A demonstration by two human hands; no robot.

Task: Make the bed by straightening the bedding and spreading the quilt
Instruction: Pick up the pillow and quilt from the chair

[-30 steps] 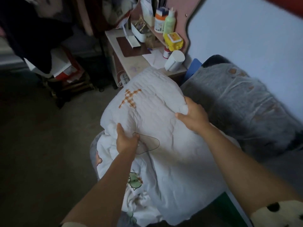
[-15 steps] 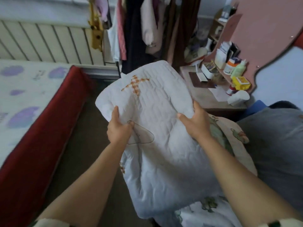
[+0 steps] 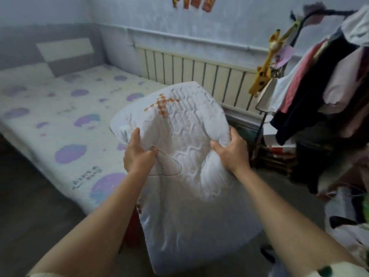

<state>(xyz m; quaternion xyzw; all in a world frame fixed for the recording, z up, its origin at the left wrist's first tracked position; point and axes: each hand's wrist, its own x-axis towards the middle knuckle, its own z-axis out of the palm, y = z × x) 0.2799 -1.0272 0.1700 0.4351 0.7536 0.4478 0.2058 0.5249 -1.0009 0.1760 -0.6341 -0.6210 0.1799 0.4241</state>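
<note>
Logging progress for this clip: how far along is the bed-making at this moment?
Done: the cloud-print bed sheet looks flat and smooth. In hand: the white quilt is bunched and held up in the air, gripped by the left hand and the right hand. Left: laying the quilt on the sheet and spreading it out, which has not yet begun.

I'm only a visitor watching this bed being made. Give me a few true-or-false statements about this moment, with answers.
1. The left hand and the right hand both grip the white quilted quilt with an orange checked cross. True.
2. The quilt lies spread flat on the bed. False: it is bunched and held up in the air.
3. The cream bed sheet bears purple blobs. True.
4. The clothes rack on the right is bare. False: many garments hang on it.
</note>
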